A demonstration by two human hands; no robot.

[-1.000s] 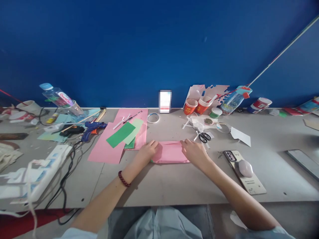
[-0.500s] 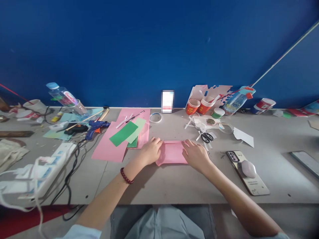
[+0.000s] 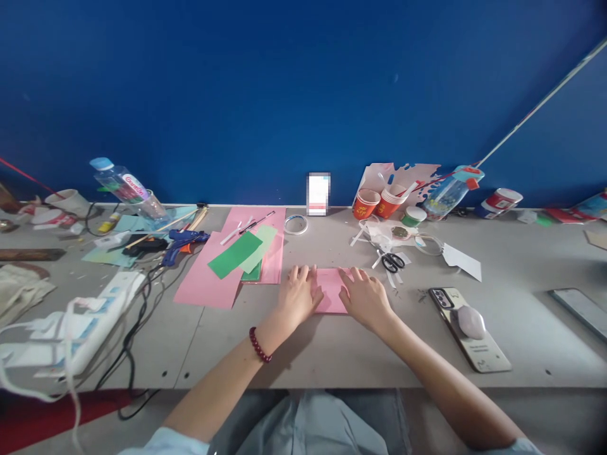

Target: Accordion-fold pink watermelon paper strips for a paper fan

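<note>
A folded sheet of pink paper (image 3: 331, 298) lies flat on the table in front of me. My left hand (image 3: 300, 296) rests over its left end, fingers stretched out along the paper and covering that edge. On the right end lies my right hand (image 3: 366, 296), its fingers spread and the tips at the far fold. Both palms face down and neither hand is closed round the paper. Just beyond my right hand are black-handled scissors (image 3: 393, 261). To the left of my left hand, green paper (image 3: 236, 254) lies on larger pink sheets (image 3: 207, 278).
A roll of tape (image 3: 296, 224) and a propped phone (image 3: 318, 194) stand toward the blue wall. Red paper cups (image 3: 366, 203) are at the back right. A phone (image 3: 469, 328) lies right. Left are a glue gun (image 3: 184, 242), a power strip (image 3: 107, 322) and a bottle (image 3: 127, 184).
My left hand has moved right and flattened onto the paper. My right hand has shifted slightly left, its fingers more spread. The paper's near edge now lies flatter.
</note>
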